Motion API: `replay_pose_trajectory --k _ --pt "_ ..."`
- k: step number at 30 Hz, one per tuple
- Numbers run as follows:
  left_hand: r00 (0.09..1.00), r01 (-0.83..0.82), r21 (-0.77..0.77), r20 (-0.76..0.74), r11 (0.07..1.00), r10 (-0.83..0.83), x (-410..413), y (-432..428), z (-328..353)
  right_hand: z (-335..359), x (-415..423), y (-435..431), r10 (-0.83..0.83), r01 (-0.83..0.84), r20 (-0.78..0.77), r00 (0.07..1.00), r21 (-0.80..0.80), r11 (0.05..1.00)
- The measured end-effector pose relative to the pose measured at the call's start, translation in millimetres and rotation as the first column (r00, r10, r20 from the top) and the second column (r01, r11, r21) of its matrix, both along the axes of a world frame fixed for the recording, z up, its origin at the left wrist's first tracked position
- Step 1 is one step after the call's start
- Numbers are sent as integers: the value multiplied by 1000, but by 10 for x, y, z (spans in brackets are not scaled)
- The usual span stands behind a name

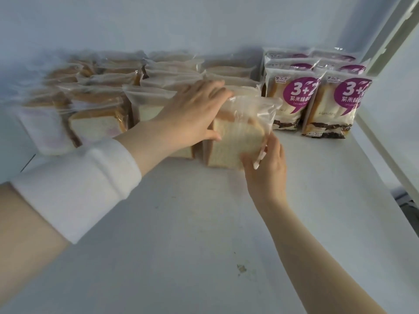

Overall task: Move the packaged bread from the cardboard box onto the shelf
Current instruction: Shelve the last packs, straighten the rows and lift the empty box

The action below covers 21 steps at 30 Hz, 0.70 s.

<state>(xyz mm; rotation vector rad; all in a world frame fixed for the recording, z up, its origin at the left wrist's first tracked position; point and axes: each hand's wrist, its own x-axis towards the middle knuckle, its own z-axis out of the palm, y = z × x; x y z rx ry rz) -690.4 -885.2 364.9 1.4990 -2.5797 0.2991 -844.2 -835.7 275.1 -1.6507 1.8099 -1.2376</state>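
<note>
left hand [192, 109] with fingers almost straight, lying over the top of the bread bag [235, 137], right hand [265, 164] curled round its corner at 4 o'clock, bag upright on the shelf [204, 223], purple packs [292, 103] at 2 o'clock reading "3+2"

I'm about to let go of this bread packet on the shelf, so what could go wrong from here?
The bread packet looks tilted, steadied only by the left hand on its top and the right hand pinching its lower corner. Once released, it may tip forward onto the shelf. Pressing down could squash the soft slices. The purple packs stand close beside it, so a nudge might topple them.
</note>
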Motion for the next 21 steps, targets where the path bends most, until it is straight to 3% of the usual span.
replay_pose_trajectory --k 5,9,21 --pt "992 22 -74 125 997 -13 9 -115 -22 -67 57 -103 -12 10 25 1000 95 995" --pt "993 22 -148 120 989 -4 11 -146 -30 -65 121 -280 -51 45 63 997 84 995" --pt "1000 13 -66 27 998 -11 25 -228 -58 -142 57 -307 -29 25 75 997 61 998"
